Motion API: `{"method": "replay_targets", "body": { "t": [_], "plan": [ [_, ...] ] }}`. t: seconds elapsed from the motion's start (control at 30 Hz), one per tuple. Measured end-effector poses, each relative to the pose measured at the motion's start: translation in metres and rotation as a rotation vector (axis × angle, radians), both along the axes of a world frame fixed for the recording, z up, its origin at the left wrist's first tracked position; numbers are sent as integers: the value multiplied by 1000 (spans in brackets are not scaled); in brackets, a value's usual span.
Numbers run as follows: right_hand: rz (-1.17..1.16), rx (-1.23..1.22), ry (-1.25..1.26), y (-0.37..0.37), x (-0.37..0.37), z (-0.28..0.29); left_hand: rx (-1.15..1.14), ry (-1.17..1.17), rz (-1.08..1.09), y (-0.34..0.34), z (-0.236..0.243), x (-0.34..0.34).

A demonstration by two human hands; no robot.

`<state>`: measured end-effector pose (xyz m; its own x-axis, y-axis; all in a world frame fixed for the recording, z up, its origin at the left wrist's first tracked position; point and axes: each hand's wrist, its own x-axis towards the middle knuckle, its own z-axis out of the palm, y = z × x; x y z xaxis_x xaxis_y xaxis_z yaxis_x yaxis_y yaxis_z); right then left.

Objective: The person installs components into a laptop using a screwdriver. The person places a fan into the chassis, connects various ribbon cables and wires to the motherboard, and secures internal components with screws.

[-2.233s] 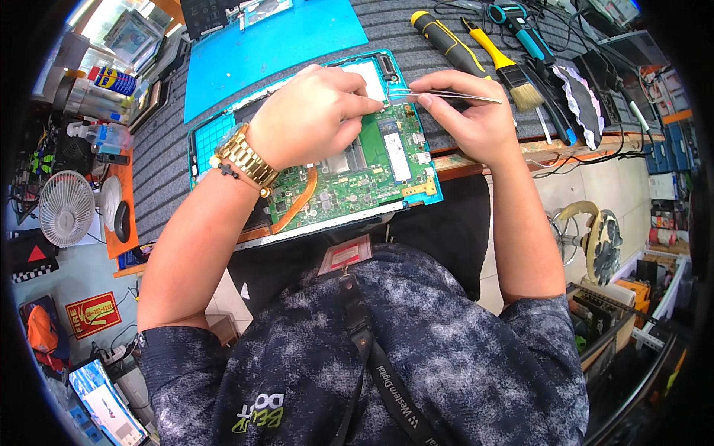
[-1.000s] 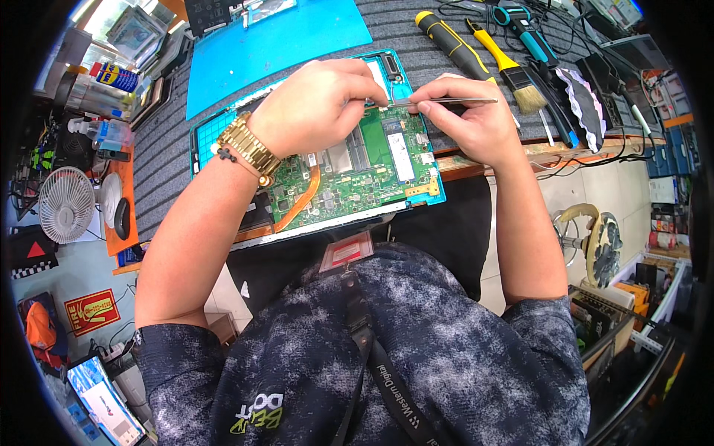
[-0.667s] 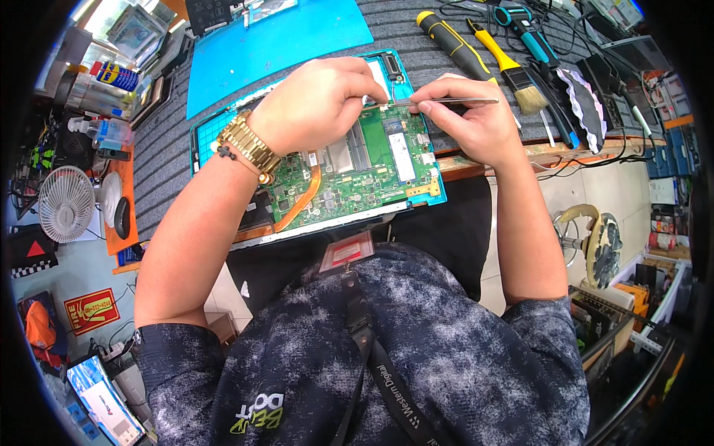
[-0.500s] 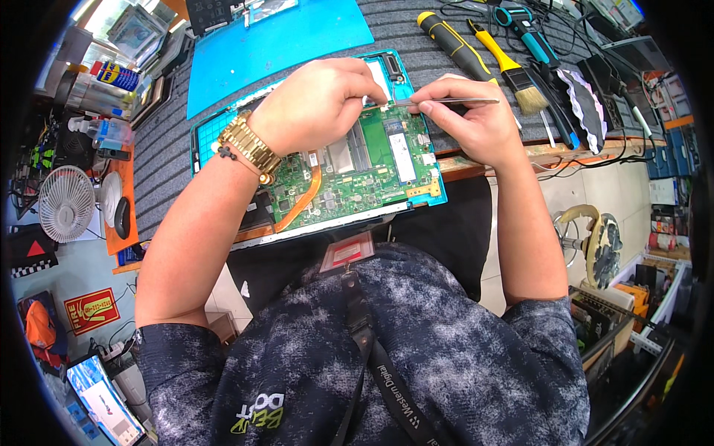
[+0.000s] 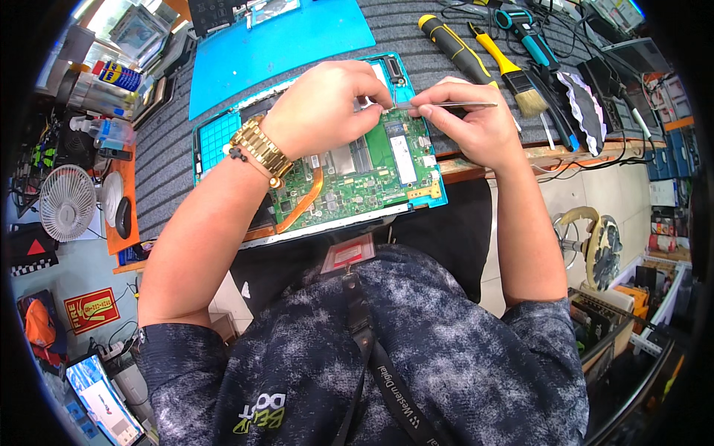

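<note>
An opened laptop [image 5: 249,236] in a teal casing lies at the table's near edge, its green circuit board [image 5: 357,186] exposed. My right hand [image 5: 476,130] pinches slim metal tweezers [image 5: 470,104] between thumb and fingers, their tip at the board's far edge. Close to that tip, the thumb and fingers of my left hand [image 5: 320,104] are pressed together over the board; whatever they grip is hidden. A copper heat pipe [image 5: 303,202] and a white-labelled drive stick [image 5: 402,160] show on the board.
A bright blue mat [image 5: 275,56] lies beyond the laptop on the grey ribbed mat [image 5: 160,163]. To the right are a yellow-black screwdriver [image 5: 457,50], a yellow-handled brush [image 5: 513,70] and a teal-black tool [image 5: 526,36]. A white fan [image 5: 67,202] stands at left.
My left hand and wrist have shifted slightly to the right, toward the tweezers' tip. My right hand has barely moved and keeps its pinch.
</note>
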<state>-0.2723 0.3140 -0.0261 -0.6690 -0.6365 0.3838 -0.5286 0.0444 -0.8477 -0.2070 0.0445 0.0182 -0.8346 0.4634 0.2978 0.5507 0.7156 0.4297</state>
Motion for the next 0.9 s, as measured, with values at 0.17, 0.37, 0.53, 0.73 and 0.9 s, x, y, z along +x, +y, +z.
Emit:
{"method": "replay_targets", "body": {
  "t": [0.17,0.37,0.53,0.73,0.9],
  "plan": [
    [11,-13,-4,0,0,-1,-29,20,-40,1,0,-3],
    [-44,-70,-162,2,-1,-4,-158,102,-171,-6,4,-5],
    [-52,-167,-118,-6,1,-9,-216,67,-210,-6,6,-10],
    [-102,-43,265,-10,-1,-8,-198,60,-226,-6,4,-16],
    [-120,-5,312,-10,-2,-8,-193,71,-220,-6,3,-15]
  ]
}}
